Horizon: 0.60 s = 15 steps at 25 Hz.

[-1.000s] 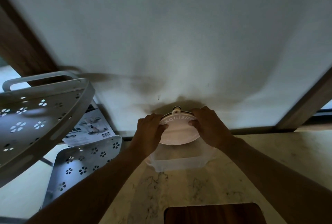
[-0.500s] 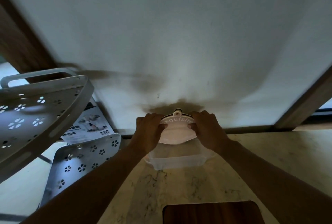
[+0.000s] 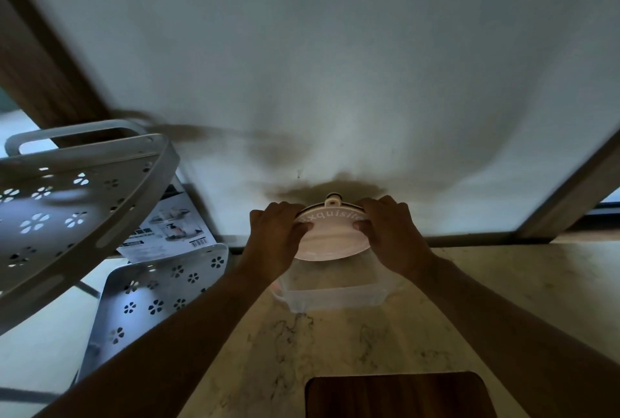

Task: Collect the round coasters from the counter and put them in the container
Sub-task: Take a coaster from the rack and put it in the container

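Note:
A stack of round pale pink coasters (image 3: 330, 238), the top one lettered "Exquisite" with a small tab at its far edge, is held tilted over a clear plastic container (image 3: 335, 298) on the marble counter (image 3: 503, 300) near the wall. My left hand (image 3: 276, 236) grips the stack's left edge and my right hand (image 3: 391, 233) grips its right edge. The stack's lower edge sits at or just inside the container's opening. How many coasters are in the stack is not visible.
A white perforated rack (image 3: 67, 209) with flower-shaped holes stands at the left, with a lower panel (image 3: 151, 300) and a printed box (image 3: 174, 229) behind it. A dark wooden board (image 3: 399, 396) lies at the counter's near edge. The white wall (image 3: 335, 82) is close behind the container.
Both hands and the coaster stack have stayed almost still over the container; the stack has sunk very slightly. The view has shifted a little.

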Available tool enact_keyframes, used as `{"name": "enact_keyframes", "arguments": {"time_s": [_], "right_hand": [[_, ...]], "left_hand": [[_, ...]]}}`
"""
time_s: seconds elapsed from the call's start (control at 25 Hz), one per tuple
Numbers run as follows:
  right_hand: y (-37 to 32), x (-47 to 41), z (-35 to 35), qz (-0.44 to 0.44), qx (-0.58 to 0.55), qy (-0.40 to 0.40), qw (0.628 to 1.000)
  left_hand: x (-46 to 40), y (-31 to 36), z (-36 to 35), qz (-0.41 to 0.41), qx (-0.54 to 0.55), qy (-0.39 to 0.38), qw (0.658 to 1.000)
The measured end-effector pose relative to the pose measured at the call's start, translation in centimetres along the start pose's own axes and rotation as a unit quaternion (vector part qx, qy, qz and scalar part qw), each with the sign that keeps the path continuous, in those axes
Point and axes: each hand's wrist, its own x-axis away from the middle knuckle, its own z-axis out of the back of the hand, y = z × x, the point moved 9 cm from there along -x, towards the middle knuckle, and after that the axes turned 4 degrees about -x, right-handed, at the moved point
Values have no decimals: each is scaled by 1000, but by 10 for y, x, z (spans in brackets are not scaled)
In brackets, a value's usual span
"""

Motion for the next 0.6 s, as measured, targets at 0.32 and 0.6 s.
{"name": "enact_keyframes", "arguments": {"time_s": [0.32, 0.6], "right_hand": [[6, -2, -7, -26, 27, -24, 999], [11, -7, -9, -43, 21, -25, 999]], "left_hand": [[-2, -2, -5, 13, 23, -36, 999], [-10, 0, -10, 18, 8, -24, 1000]]}}
